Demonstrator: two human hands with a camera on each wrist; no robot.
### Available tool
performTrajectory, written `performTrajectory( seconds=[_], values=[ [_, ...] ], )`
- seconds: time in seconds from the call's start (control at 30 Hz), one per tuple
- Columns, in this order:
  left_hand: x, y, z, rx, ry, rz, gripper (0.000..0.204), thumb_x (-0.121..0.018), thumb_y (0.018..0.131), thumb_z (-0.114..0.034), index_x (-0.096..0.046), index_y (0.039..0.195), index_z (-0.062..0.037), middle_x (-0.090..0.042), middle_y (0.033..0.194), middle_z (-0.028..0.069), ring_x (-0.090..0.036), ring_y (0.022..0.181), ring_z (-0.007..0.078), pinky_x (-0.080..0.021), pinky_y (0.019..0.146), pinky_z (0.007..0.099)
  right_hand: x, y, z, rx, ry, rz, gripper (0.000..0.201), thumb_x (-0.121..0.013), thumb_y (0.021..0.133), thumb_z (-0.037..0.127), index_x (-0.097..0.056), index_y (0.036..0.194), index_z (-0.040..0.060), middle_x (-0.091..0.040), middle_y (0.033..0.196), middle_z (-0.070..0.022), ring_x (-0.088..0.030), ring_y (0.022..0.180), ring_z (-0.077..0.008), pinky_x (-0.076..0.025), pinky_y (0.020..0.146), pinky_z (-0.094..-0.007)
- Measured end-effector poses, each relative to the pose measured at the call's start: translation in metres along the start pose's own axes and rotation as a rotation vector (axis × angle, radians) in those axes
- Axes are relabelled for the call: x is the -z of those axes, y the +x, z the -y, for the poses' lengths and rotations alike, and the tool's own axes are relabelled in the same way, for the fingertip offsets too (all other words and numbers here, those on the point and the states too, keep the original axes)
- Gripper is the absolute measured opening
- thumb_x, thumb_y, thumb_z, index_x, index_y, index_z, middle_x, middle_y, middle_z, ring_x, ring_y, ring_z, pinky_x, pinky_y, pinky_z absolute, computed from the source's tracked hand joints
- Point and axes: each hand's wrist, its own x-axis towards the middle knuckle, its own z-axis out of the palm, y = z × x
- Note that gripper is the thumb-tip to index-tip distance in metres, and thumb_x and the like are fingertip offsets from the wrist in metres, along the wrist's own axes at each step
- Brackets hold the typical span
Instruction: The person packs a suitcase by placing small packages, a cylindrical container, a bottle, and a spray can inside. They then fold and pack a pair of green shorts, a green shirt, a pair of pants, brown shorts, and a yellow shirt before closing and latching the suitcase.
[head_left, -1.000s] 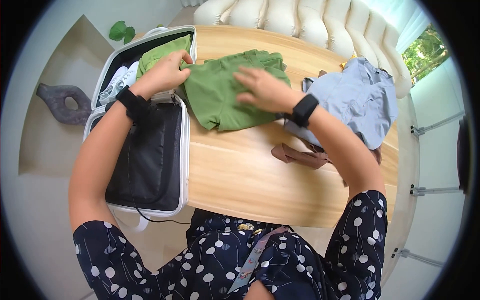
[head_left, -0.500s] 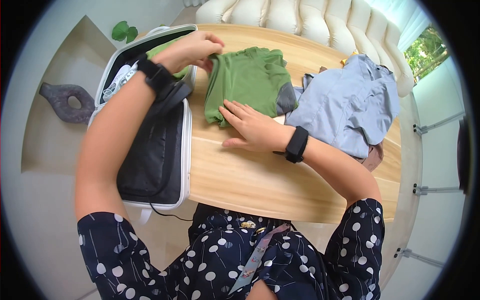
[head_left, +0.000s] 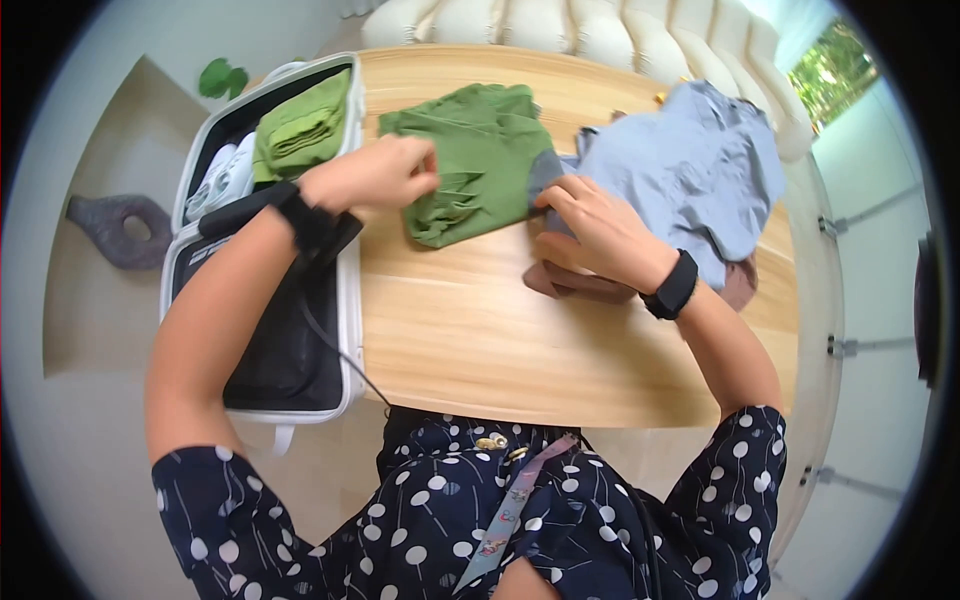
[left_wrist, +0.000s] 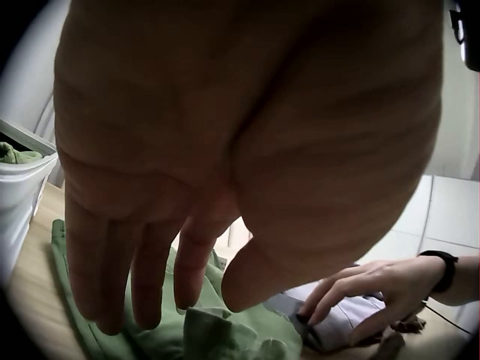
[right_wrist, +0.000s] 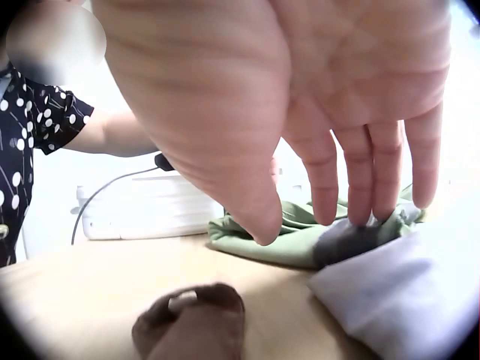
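A folded green garment [head_left: 475, 125] lies on the wooden table, with wrinkles bunched at its lower left and a dark grey patch [head_left: 543, 173] at its right edge. My left hand [head_left: 372, 172] hovers by the garment's left side. In the left wrist view its fingers [left_wrist: 150, 277] hang loosely over the green cloth, holding nothing. To the right, my right hand [head_left: 600, 228] reaches down beside the grey patch. Its fingers [right_wrist: 360, 169] are nearly straight in the right wrist view, with the fingertips right at the patch.
An opened white suitcase [head_left: 352, 300] sits at the left, holding folded green cloth [head_left: 305, 125] and white shoes [head_left: 228, 180]. A blue-grey shirt [head_left: 690, 160] lies at the right, with a brown fabric piece [head_left: 590, 284] near it. A cream padded seat [head_left: 550, 25] stands behind the table.
My left hand has let go of the garment's upper left corner and moved down toward me. My right hand has shifted right, from the garment's lower left edge to its grey patch.
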Motion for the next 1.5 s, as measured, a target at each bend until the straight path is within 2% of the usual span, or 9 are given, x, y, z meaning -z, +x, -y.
performTrajectory(
  seconds=[0.23, 0.27, 0.4, 0.6, 0.73, 0.77, 0.87, 1.03, 1.5],
  values=[
    [-0.041, -0.010, -0.031, -0.005, 0.113, 0.082, 0.059, -0.066, 0.082, -0.029, -0.039, 0.121, 0.0068, -0.050, 0.113, 0.0298, -0.054, 0.106, 0.0411, -0.045, 0.089, 0.0421, -0.036, -0.050, -0.044, -0.117, -0.191, -0.084, 0.065, -0.061, 0.084, 0.033, -0.036, 0.135, 0.0005, -0.033, 0.142, -0.0212, -0.033, 0.131, -0.0421, -0.034, 0.105, -0.0479],
    [-0.042, -0.007, -0.040, 0.024, 0.131, 0.114, 0.053, -0.063, 0.082, -0.020, -0.038, 0.119, 0.0082, -0.049, 0.110, 0.0299, -0.055, 0.102, 0.0437, -0.046, 0.087, 0.0433, -0.034, -0.051, -0.047, -0.150, -0.124, -0.032, 0.063, -0.056, 0.087, 0.032, -0.034, 0.137, 0.0008, -0.028, 0.145, -0.0219, -0.027, 0.135, -0.0439, -0.035, 0.102, -0.0595],
    [-0.068, 0.003, -0.036, 0.054, 0.194, 0.054, 0.034, -0.060, 0.075, -0.002, -0.042, 0.102, 0.0075, -0.047, 0.103, 0.0308, -0.055, 0.091, 0.0486, -0.047, 0.080, 0.0468, -0.037, -0.054, -0.047, -0.282, -0.193, 0.062, 0.057, -0.050, 0.087, 0.015, -0.032, 0.139, 0.0029, -0.025, 0.148, -0.0208, -0.023, 0.136, -0.0445, -0.031, 0.103, -0.0611],
    [-0.118, -0.013, -0.020, -0.163, 0.467, -0.117, 0.032, -0.054, 0.068, 0.007, -0.044, 0.098, 0.0114, -0.047, 0.099, 0.0295, -0.057, 0.088, 0.0450, -0.052, 0.074, 0.0423, -0.053, -0.058, -0.062, -0.308, -0.212, 0.024, 0.054, -0.048, 0.088, 0.013, -0.034, 0.139, 0.0028, -0.028, 0.147, -0.0189, -0.026, 0.136, -0.0405, -0.031, 0.104, -0.0555],
    [-0.129, -0.059, -0.053, 0.003, 0.469, -0.210, 0.037, -0.055, 0.075, 0.000, -0.047, 0.110, 0.0094, -0.050, 0.104, 0.0288, -0.062, 0.076, 0.0434, -0.055, 0.064, 0.0431, -0.053, -0.058, -0.060, -0.291, -0.193, 0.013, 0.053, -0.053, 0.090, 0.017, -0.036, 0.138, -0.0007, -0.028, 0.148, -0.0221, -0.027, 0.136, -0.0383, -0.027, 0.109, -0.0445],
    [-0.147, -0.070, -0.054, 0.094, 0.509, -0.381, 0.049, -0.058, 0.078, -0.005, -0.044, 0.123, 0.0066, -0.049, 0.114, 0.0312, -0.060, 0.089, 0.0470, -0.053, 0.075, 0.0454, -0.063, -0.060, -0.079, -0.256, -0.138, -0.028, 0.056, -0.054, 0.090, 0.026, -0.037, 0.139, 0.0038, -0.026, 0.150, -0.0174, -0.022, 0.139, -0.0377, -0.026, 0.104, -0.0613],
    [-0.132, -0.132, -0.073, 0.114, 0.341, -0.600, 0.070, -0.070, 0.076, -0.020, -0.039, 0.137, -0.0028, -0.041, 0.135, 0.0236, -0.037, 0.125, 0.0465, -0.029, 0.106, 0.0504, -0.055, -0.064, -0.070, -0.273, -0.094, -0.012, 0.062, -0.058, 0.089, 0.030, -0.036, 0.140, 0.0032, -0.024, 0.151, -0.0164, -0.021, 0.140, -0.0372, -0.022, 0.107, -0.0581],
    [-0.149, -0.196, -0.022, 0.445, 0.510, -0.731, 0.057, -0.066, 0.078, -0.016, -0.048, 0.132, -0.0110, -0.044, 0.136, 0.0161, -0.038, 0.126, 0.0436, -0.029, 0.105, 0.0529, -0.052, -0.061, -0.055, -0.331, -0.087, -0.007, 0.065, -0.060, 0.089, 0.033, -0.034, 0.141, 0.0035, -0.023, 0.152, -0.0165, -0.020, 0.140, -0.0377, -0.019, 0.109, -0.0557],
    [-0.123, -0.241, 0.085, 0.136, 0.279, -0.886, 0.040, -0.067, 0.074, -0.009, -0.065, 0.113, -0.0132, -0.066, 0.111, 0.0072, -0.060, 0.110, 0.0308, -0.049, 0.089, 0.0391, -0.053, -0.064, -0.052, -0.374, -0.075, -0.030, 0.063, -0.061, 0.088, 0.029, -0.037, 0.139, 0.0028, -0.024, 0.151, -0.0164, -0.022, 0.140, -0.0366, -0.019, 0.110, -0.0518]
  ],
)
